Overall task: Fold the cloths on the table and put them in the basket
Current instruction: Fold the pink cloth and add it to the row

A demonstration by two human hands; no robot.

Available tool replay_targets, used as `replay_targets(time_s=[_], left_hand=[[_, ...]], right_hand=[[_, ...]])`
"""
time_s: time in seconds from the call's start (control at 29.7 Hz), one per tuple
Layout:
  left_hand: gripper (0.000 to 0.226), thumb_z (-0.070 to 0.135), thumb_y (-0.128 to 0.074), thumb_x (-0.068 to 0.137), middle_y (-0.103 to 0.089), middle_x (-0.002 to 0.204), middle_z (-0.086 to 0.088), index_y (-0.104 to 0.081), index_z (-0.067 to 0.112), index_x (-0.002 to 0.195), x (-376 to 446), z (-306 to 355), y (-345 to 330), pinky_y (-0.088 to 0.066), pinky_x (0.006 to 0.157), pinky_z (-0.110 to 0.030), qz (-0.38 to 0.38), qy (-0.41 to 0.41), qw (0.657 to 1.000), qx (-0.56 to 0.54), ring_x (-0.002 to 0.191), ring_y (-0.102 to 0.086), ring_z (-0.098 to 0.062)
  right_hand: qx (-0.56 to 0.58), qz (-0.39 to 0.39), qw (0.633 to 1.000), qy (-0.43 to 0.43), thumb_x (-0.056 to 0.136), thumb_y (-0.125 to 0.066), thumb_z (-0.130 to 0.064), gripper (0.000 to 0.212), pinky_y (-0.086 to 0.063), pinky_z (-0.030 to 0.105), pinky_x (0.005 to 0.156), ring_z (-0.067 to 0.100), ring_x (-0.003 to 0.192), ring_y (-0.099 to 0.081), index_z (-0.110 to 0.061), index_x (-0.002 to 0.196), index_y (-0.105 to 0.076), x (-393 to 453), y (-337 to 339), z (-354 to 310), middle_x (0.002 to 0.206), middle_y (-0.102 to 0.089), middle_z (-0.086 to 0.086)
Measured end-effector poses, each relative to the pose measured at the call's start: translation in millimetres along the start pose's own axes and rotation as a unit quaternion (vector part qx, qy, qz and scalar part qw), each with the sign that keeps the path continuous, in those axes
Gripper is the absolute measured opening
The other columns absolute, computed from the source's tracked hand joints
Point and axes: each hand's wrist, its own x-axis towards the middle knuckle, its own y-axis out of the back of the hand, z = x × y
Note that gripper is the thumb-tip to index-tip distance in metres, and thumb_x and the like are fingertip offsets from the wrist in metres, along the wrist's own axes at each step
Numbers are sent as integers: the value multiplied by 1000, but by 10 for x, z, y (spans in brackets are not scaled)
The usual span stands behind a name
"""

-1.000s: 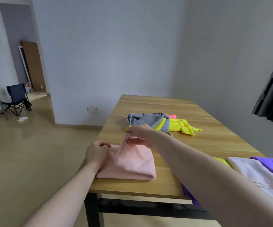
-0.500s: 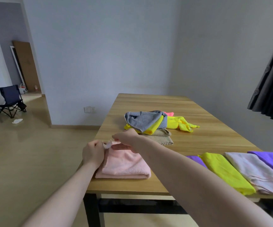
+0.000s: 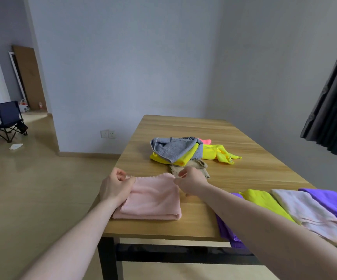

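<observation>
Our left hand [image 3: 115, 186] and right hand [image 3: 190, 181] pinch the pink towel [image 3: 153, 198]'s far corners; we should align edges squarely.

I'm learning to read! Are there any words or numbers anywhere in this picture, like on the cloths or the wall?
None can be read.
The pink cloth, the other cloths and the table are plain.
The white bag by the far doorway has dark marks, too small and blurred to read.
</observation>
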Motion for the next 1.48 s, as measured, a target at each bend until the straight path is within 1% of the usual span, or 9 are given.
replay_targets(time_s=[0.2, 0.34, 0.57, 0.78, 0.98, 1.15, 1.25, 1.42, 1.48], left_hand=[[12, 30, -66, 79, -70, 82, 12, -63, 30, 90, 31, -34, -43, -51, 74, -34, -17, -13, 1000, 7, 82, -63, -11], [15, 17, -66, 79, -70, 85, 11, -65, 29, 89, 30, -67, -38, -53, 75, -32, -5, -20, 999, -29, 82, -65, -12], [5, 23, -68, 84, -69, 83, 8, -64, 26, 86, 59, -103, -52, -54, 73, -34, 26, -29, 999, -29, 80, -65, -15], [26, 31, -67, 81, -50, 115, 10, -56, 31, 105, 64, -105, -70, -51, 86, -38, 9, -47, 998, 28, 95, -61, -14], [27, 42, -63, 83, -58, 119, 9, -57, 34, 108, 76, -108, -95, -47, 87, -37, -19, -58, 996, 66, 102, -58, -17], [37, 42, -67, 75, -59, 122, 13, -55, 39, 110, 51, -91, -85, -48, 86, -35, -42, -63, 994, 79, 107, -58, -14], [47, 59, -70, 70, -58, 122, 13, -54, 40, 109, 62, -77, -82, -50, 88, -38, -45, -62, 995, 69, 109, -58, -14], [61, 72, -70, 64, -54, 120, 17, -53, 40, 113, 52, -54, -81, -48, 89, -38, -63, -71, 992, 87, 116, -54, -13], [60, 73, -68, 63, -56, 124, 16, -52, 41, 112, 54, -67, -95, -48, 92, -39, -67, -80, 990, 99, 119, -54, -14]], right_hand=[[50, -70, 992, -88, 84, -62, -35, 31, -50, 23, 44, 22, 56, -62, -12, 103, -69, -12, -91, 66, 86, -68, 9], [103, -88, 985, -106, 73, -78, -45, 52, -48, 22, 47, 19, 70, -62, -13, 112, -67, 71, -173, 101, 100, -68, 6], [131, -87, 981, -111, 69, -84, -53, 65, -58, 25, 62, 17, 78, -66, -13, 116, -64, 117, -228, 155, 107, -68, 5], [144, -102, 977, -119, 80, -72, -51, 55, -62, 28, 70, 19, 88, -71, -11, 117, -62, 123, -182, 147, 105, -70, 5], [96, -114, 984, -97, 68, -79, -41, 51, -52, 23, 54, 18, 70, -62, -13, 108, -63, 147, -240, 172, 94, -65, 5], [154, -108, 977, -98, 68, -77, -33, 47, -63, 35, 75, 22, 75, -70, -8, 106, -66, 121, -148, 236, 93, -69, 7], [126, -74, 987, -65, 75, -72, -30, 27, -62, 36, 81, 23, 86, -71, -12, 95, -72, 77, -9, 293, 95, -71, 7], [66, -38, 997, -11, 80, -70, -29, 18, -59, 26, 57, 19, 82, -69, -15, 92, -71, -51, 312, 354, 97, -71, 6], [5, -12, 1000, 21, 79, -69, -35, 20, -55, 27, 59, 16, 80, -66, -20, 93, -70, -71, 404, 430, 94, -70, 1]])
